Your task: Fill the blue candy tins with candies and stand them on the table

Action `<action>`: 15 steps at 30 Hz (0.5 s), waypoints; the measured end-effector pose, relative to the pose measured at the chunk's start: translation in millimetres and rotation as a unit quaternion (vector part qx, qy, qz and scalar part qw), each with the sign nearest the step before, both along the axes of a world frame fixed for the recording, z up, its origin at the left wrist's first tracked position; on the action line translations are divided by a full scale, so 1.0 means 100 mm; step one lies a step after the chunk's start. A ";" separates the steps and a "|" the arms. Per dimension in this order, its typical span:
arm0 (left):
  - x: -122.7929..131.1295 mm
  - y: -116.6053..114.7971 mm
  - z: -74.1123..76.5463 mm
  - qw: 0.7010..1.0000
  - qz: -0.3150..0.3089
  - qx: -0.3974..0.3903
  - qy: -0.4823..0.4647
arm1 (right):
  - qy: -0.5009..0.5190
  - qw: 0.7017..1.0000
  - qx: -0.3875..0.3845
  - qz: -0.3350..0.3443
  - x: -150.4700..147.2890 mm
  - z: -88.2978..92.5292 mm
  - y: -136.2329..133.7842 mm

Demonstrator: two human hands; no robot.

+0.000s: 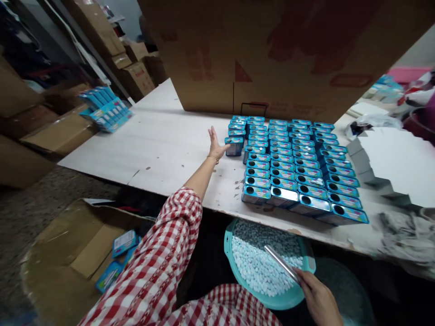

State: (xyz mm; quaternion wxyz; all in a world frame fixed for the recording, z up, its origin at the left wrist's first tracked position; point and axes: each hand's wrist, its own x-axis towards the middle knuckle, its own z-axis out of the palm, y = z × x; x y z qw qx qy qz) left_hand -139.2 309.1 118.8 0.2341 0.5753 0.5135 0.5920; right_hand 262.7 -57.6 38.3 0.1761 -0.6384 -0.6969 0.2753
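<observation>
My left hand [216, 146] reaches over the white table with fingers spread. Its thumb is at the side of a small blue tin [234, 147]; whether it touches cannot be told. Several rows of similar blue tins [283, 174] stand to the right, with dark round openings on top and small white pieces on some lids. My right hand [319, 294] is closed around one end of a shiny metal tube [280, 262]. The tube slants over a turquoise basin [234, 267] filled with small white pellets [261, 267]; its far end lies over the pellets.
A large cardboard box [210, 86] stands behind the tins. A blue display carton [110, 115] sits at the table's left end. Below left, an open cardboard box [57, 253] holds several blue tins. White card trays [397, 158] and crumpled cloth [408, 240] lie at right.
</observation>
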 end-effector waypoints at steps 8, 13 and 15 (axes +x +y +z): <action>-1.58 -2.41 -0.15 0.939 0.342 -0.012 0.026 | -0.066 0.998 0.002 0.022 0.05 -0.28 0.07; -1.81 -3.99 -0.74 0.855 0.236 -0.397 0.234 | -0.077 0.996 -0.031 0.019 0.01 -0.48 0.02; -1.74 -4.32 -0.99 0.785 0.183 -0.510 0.299 | -0.083 0.995 -0.050 0.019 -0.01 -0.48 0.02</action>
